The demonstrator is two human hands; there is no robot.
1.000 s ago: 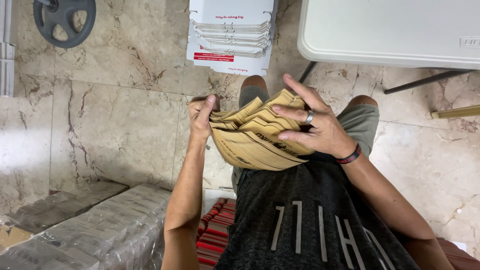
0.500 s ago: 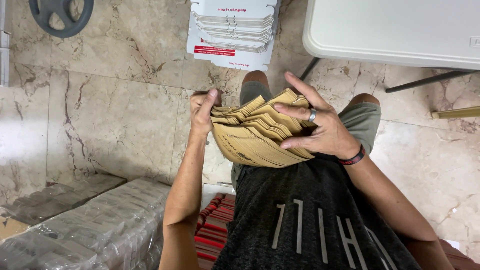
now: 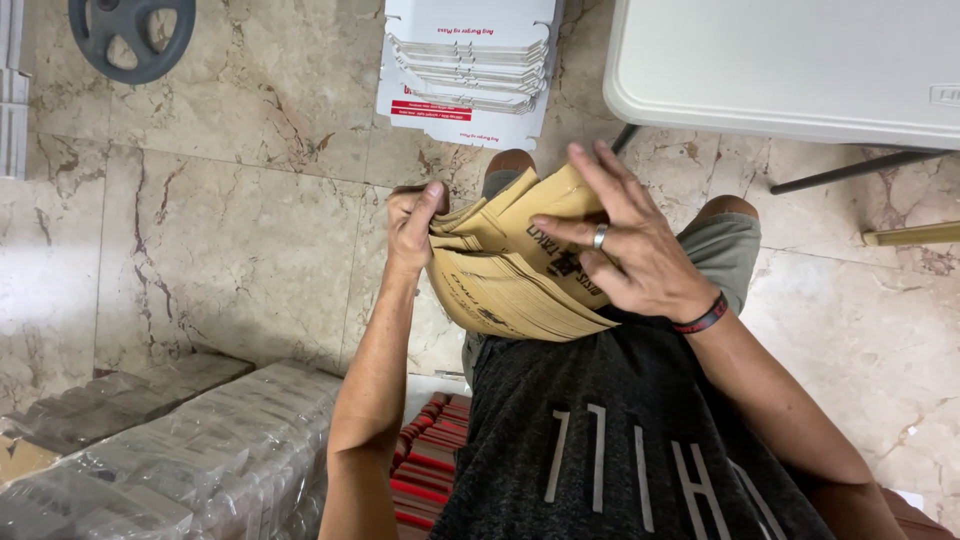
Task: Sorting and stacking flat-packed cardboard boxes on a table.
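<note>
A thick stack of flat brown paper bags [image 3: 505, 275] with dark print rests against my lap, fanned out at its top edge. My left hand [image 3: 412, 225] grips the stack's left end, thumb over the top. My right hand [image 3: 625, 245], with a ring and a dark wristband, lies spread on the front of the stack, fingers pressing the top sheets.
A pile of flat white cartons with red print [image 3: 468, 62] lies on the marble floor ahead. A white folding table [image 3: 790, 65] is at top right, a dark wheel [image 3: 130, 35] at top left. Plastic-wrapped bundles [image 3: 170, 455] and red-edged packs [image 3: 435, 465] sit at lower left.
My right hand has slid a little leftward across the bags, its fingers spreading the top sheets. The left hand keeps its grip on the stack's end.
</note>
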